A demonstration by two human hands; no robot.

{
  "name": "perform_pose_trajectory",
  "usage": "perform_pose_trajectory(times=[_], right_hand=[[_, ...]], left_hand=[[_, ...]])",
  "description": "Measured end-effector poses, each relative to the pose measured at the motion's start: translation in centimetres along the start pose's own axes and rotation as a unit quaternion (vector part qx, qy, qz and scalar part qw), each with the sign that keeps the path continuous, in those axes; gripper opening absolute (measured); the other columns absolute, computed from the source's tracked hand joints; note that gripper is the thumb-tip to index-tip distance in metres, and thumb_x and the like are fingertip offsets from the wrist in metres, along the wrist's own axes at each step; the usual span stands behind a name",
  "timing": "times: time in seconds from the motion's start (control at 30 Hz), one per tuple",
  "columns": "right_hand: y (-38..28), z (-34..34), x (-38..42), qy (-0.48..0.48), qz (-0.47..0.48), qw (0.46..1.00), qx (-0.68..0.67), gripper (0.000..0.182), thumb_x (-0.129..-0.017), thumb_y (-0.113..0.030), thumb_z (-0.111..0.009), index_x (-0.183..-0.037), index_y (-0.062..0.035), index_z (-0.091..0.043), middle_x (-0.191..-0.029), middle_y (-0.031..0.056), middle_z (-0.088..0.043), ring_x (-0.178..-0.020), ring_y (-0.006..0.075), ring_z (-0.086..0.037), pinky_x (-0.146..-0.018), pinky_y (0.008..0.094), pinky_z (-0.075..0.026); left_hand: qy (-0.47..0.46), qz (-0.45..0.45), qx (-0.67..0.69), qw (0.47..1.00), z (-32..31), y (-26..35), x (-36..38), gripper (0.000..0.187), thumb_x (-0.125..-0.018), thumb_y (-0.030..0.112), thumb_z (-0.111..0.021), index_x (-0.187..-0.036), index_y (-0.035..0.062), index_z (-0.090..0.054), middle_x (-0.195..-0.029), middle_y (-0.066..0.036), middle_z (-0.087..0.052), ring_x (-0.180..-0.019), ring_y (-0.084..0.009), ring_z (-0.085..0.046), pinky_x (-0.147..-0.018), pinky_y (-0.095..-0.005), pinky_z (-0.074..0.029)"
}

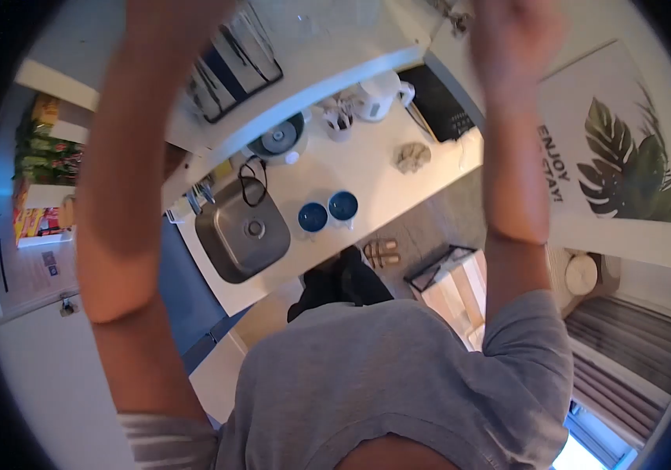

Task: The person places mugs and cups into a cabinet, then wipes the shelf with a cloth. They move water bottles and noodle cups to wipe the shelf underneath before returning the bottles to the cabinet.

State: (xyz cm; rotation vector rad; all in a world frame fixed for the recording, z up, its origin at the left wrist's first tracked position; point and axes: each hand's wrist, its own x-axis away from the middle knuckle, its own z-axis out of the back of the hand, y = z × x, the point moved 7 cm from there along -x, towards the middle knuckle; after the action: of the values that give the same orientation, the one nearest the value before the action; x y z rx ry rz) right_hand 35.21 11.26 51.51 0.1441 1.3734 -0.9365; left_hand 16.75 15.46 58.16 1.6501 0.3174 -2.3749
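Both arms are raised, one on each side of the view. My left hand is cut off by the top edge; only the wrist and forearm show, near a dark-framed rack with a patterned item (237, 59) on the cabinet shelf (328, 59). My right hand (517, 35) is at the top right, blurred by motion, beside an open cabinet door; its fingers cannot be made out. Below, two blue-lined cups (312, 217) stand side by side on the white counter (382, 184), away from both hands.
A steel sink (243, 235) with a black cord at its rim lies left of the cups. Behind stand a white kettle (377, 95), a utensil holder (339, 121) and a round appliance (279, 139). An open door with a leaf poster (625, 149) is at right.
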Motion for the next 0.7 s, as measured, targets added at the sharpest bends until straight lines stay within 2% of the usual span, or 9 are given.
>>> perform_pose_trajectory(times=[0.07, 0.1, 0.13, 0.17, 0.23, 0.43, 0.53, 0.63, 0.7], right_hand=[[3.0, -2.5, 11.7, -0.081, -0.108, 0.991, -0.004, 0.006, -0.083, -0.006, -0.065, -0.086, -0.0026, -0.069, -0.084, 0.0034, -0.067, -0.073, 0.0105, -0.061, -0.068, 0.0271, -0.049], [5.0, -4.7, 18.0, -0.119, -0.177, 0.977, -0.017, 0.003, -0.083, -0.005, -0.066, -0.083, -0.0013, -0.067, -0.081, 0.0028, -0.065, -0.068, 0.0105, -0.057, -0.062, 0.0264, -0.046], [8.2, -7.0, 26.4, -0.137, -0.387, 0.908, -0.089, 0.013, -0.081, -0.013, -0.069, -0.074, -0.0031, -0.065, -0.071, 0.0085, -0.062, -0.060, 0.0156, -0.056, -0.056, 0.0277, -0.044], [9.5, -8.3, 33.4, -0.152, -0.404, 0.902, -0.026, 0.017, -0.081, -0.017, -0.069, -0.074, -0.0023, -0.065, -0.068, 0.0108, -0.060, -0.058, 0.0204, -0.056, -0.055, 0.0316, -0.045], [10.2, -10.1, 45.8, -0.225, -0.466, 0.852, 0.083, 0.014, -0.079, -0.017, -0.069, -0.080, -0.0038, -0.067, -0.075, 0.0141, -0.059, -0.071, 0.0291, -0.058, -0.065, 0.0379, -0.047], [11.4, -18.9, 59.0, -0.345, -0.410, 0.817, 0.213, 0.019, -0.069, -0.009, -0.066, -0.086, -0.0043, -0.062, -0.090, 0.0147, -0.058, -0.090, 0.0322, -0.056, -0.079, 0.0424, -0.045], [13.1, -22.4, 63.0, -0.427, -0.366, 0.777, 0.285, 0.015, -0.074, -0.010, -0.062, -0.088, -0.0042, -0.061, -0.091, 0.0139, -0.059, -0.091, 0.0287, -0.057, -0.081, 0.0386, -0.043], [14.1, -23.9, 65.8, -0.473, -0.354, 0.742, 0.318, 0.013, -0.076, -0.007, -0.057, -0.088, -0.0064, -0.060, -0.089, 0.0125, -0.058, -0.090, 0.0274, -0.057, -0.080, 0.0398, -0.044], [14.8, -23.9, 66.5, -0.482, -0.369, 0.739, 0.292, 0.012, -0.078, -0.007, -0.054, -0.088, -0.0070, -0.060, -0.088, 0.0114, -0.060, -0.089, 0.0258, -0.059, -0.079, 0.0388, -0.045]], left_hand=[[-0.103, 0.036, -0.051, 0.993, -1.5, 2.2, 10.2, 0.025, -0.075, 0.022, -0.071, -0.099, 0.0115, -0.071, -0.076, -0.002, -0.064, -0.060, -0.0188, -0.059, -0.054, -0.0311, -0.048], [-0.110, 0.068, 0.143, 0.981, -2.6, 4.6, 14.9, 0.012, -0.080, 0.010, -0.067, -0.092, 0.0077, -0.067, -0.079, -0.008, -0.065, -0.068, -0.0221, -0.062, -0.062, -0.0341, -0.049], [-0.245, 0.160, 0.140, 0.946, -4.1, 5.6, 20.9, 0.019, -0.079, 0.007, -0.066, -0.098, 0.0072, -0.067, -0.082, -0.009, -0.065, -0.070, -0.0227, -0.062, -0.063, -0.0347, -0.049], [-0.286, 0.265, 0.155, 0.908, -5.9, 6.2, 28.6, 0.037, -0.077, 0.005, -0.066, -0.113, 0.0128, -0.067, -0.082, -0.004, -0.065, -0.068, -0.0222, -0.059, -0.060, -0.0325, -0.049], [-0.380, 0.396, 0.143, 0.823, -8.7, 7.6, 46.0, 0.031, -0.077, 0.005, -0.062, -0.108, 0.0086, -0.066, -0.090, -0.009, -0.064, -0.085, -0.0300, -0.061, -0.075, -0.0381, -0.050], [-0.633, 0.210, 0.085, 0.740, -12.9, 10.3, 69.1, 0.029, -0.084, 0.010, -0.054, -0.111, 0.0065, -0.065, -0.107, -0.006, -0.065, -0.104, -0.0257, -0.058, -0.091, -0.0431, -0.045], [-0.633, 0.059, 0.009, 0.772, -14.7, 10.0, 73.1, 0.032, -0.085, 0.013, -0.052, -0.115, 0.0068, -0.063, -0.108, -0.005, -0.066, -0.112, -0.0222, -0.055, -0.103, -0.0502, -0.034], [-0.689, 0.006, 0.010, 0.725, -15.7, 9.3, 74.6, 0.026, -0.084, 0.013, -0.053, -0.104, 0.0093, -0.068, -0.098, -0.005, -0.068, -0.113, -0.0224, -0.055, -0.110, -0.0559, -0.022], [-0.776, -0.001, 0.054, 0.628, -16.0, 9.5, 75.6, 0.020, -0.082, 0.012, -0.053, -0.087, 0.0119, -0.072, -0.084, -0.005, -0.069, -0.102, -0.0216, -0.062, -0.112, -0.0600, -0.016]])
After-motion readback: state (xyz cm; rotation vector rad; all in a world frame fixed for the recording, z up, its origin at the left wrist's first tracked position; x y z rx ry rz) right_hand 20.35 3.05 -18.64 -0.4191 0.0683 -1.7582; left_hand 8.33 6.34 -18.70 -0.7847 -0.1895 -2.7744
